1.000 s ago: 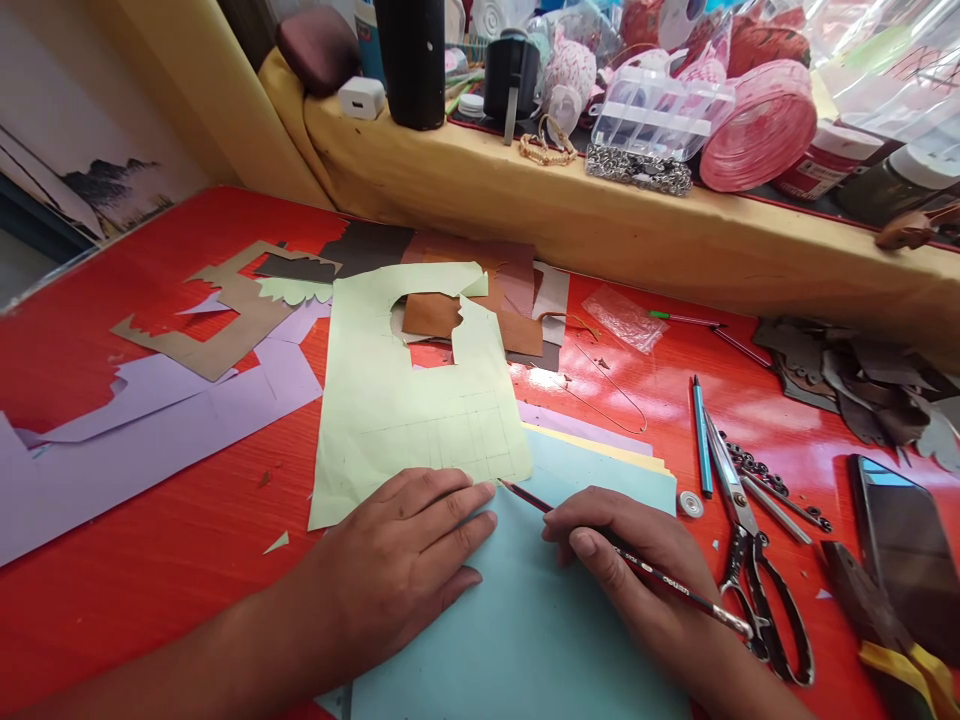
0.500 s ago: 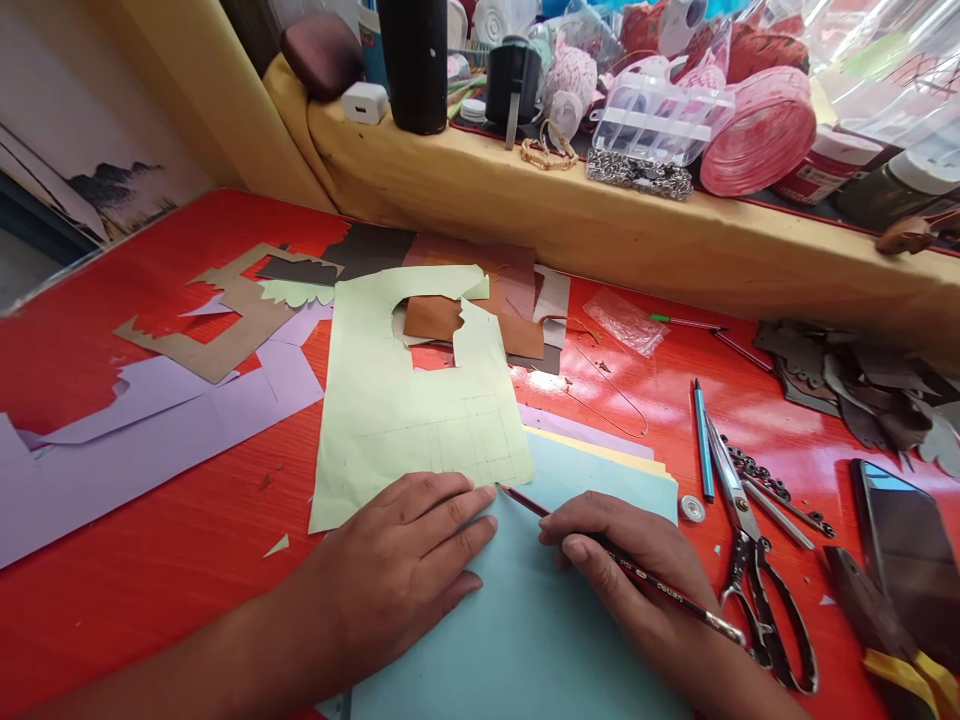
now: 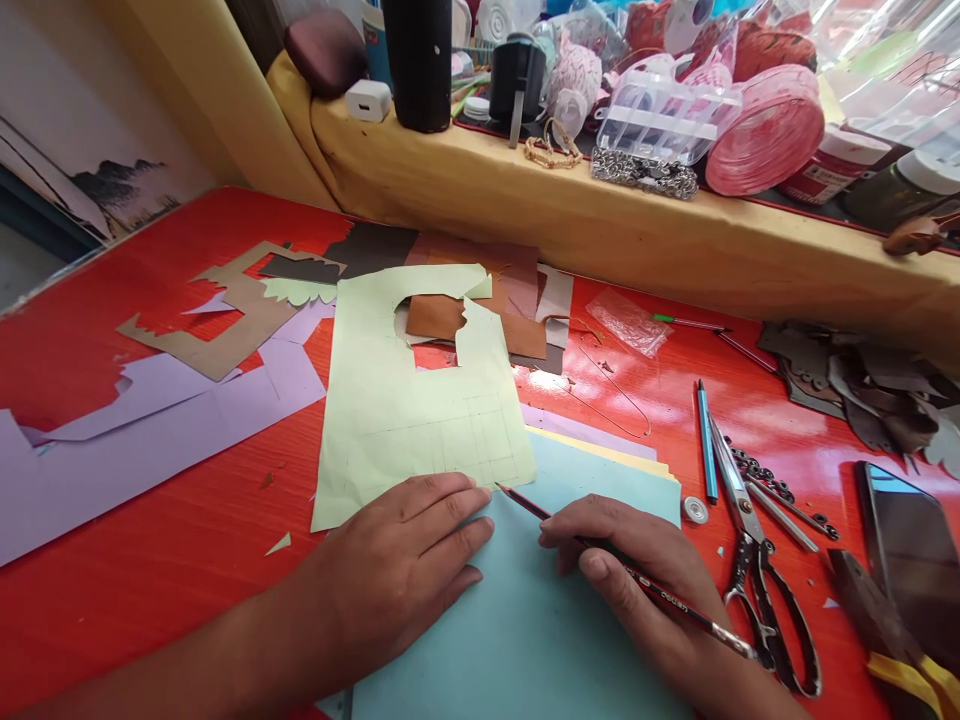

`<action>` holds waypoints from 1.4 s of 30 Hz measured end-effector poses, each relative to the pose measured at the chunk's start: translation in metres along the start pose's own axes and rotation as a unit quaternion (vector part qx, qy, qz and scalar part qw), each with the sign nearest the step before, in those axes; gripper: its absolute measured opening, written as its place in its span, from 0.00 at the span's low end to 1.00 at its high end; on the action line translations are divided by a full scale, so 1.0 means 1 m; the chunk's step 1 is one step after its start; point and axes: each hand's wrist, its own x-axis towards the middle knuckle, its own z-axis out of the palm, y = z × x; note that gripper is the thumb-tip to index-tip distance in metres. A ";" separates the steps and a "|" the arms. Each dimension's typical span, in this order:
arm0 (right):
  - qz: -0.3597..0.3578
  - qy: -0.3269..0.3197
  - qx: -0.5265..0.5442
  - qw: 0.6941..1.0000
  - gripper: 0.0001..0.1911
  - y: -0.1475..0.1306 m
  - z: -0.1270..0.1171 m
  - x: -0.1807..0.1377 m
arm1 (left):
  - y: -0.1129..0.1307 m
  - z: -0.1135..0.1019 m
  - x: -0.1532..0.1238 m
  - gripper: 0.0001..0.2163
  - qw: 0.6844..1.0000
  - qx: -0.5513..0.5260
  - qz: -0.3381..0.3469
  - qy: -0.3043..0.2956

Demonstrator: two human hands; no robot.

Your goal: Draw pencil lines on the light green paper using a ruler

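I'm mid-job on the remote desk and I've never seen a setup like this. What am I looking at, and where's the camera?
There is no machine here: these are a person's two bare hands. The view comes from a camera worn on the head, looking forward and down.

The left hand lies flat over the near edge of a pale green sheet and onto a blue sheet. The right hand holds a pencil, its tip by the green sheet's near edge.

Also on the red table are lilac paper to the left, and scissors and a phone to the right.
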 end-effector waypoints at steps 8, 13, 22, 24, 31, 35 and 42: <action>0.010 -0.010 -0.014 1.000 0.11 0.000 0.002 0.001 | 0.000 0.002 0.002 0.13 1.000 0.002 0.000 0.003; 0.009 -0.006 -0.028 1.000 0.12 0.000 0.002 0.002 | 0.000 0.010 -0.002 0.13 0.999 -0.009 -0.010 0.033; 0.014 -0.007 -0.039 0.999 0.13 -0.001 0.003 0.002 | 0.001 0.009 -0.004 0.10 1.000 -0.014 -0.010 0.022; 0.014 -0.007 -0.042 0.999 0.14 -0.001 0.003 0.002 | 0.001 0.009 -0.003 0.10 1.000 -0.013 -0.008 0.016; 0.003 -0.008 -0.048 0.999 0.13 -0.003 0.002 0.004 | 0.000 0.012 -0.005 0.11 1.000 -0.015 -0.012 0.021; 0.008 -0.008 -0.050 0.999 0.15 -0.004 0.003 0.004 | 0.000 0.014 -0.006 0.11 1.000 -0.012 -0.013 0.025; 0.004 -0.002 -0.043 0.999 0.14 -0.003 0.002 0.003 | 0.001 0.006 -0.002 0.11 1.000 -0.007 -0.007 0.004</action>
